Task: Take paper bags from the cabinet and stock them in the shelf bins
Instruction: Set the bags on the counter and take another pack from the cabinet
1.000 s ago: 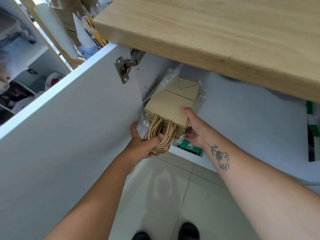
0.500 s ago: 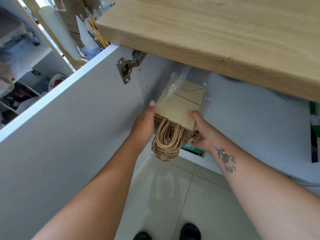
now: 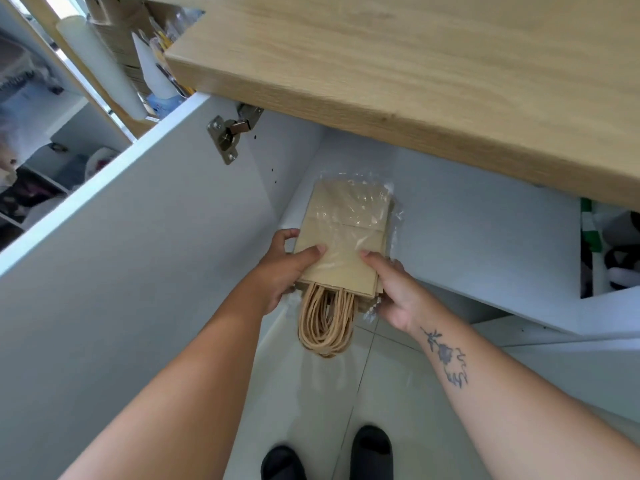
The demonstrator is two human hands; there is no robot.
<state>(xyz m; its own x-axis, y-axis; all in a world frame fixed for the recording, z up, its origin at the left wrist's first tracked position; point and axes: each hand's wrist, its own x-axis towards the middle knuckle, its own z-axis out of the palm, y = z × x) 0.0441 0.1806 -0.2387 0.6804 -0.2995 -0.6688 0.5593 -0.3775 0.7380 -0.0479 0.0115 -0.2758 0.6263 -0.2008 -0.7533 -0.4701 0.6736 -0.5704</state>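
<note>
A flat stack of brown paper bags (image 3: 346, 237), partly covered in clear plastic wrap, lies at the front of the white cabinet (image 3: 467, 230) under the wooden countertop. Its twisted paper handles (image 3: 325, 320) hang over the cabinet edge toward the floor. My left hand (image 3: 280, 268) grips the stack's left side, thumb on top. My right hand (image 3: 394, 289) grips the right side, thumb on top as well.
The open white cabinet door (image 3: 121, 254) stands at my left, its metal hinge (image 3: 228, 129) near the top. The wooden countertop (image 3: 415, 71) overhangs above. Shelves with rolls and supplies (image 3: 104, 64) are at the far left. My black shoes (image 3: 329, 455) stand on the tiled floor.
My left hand has moved from the handles to the stack's left side, thumb on top. The stack now lies squarer to me, with the plastic wrap spread over its far end.
</note>
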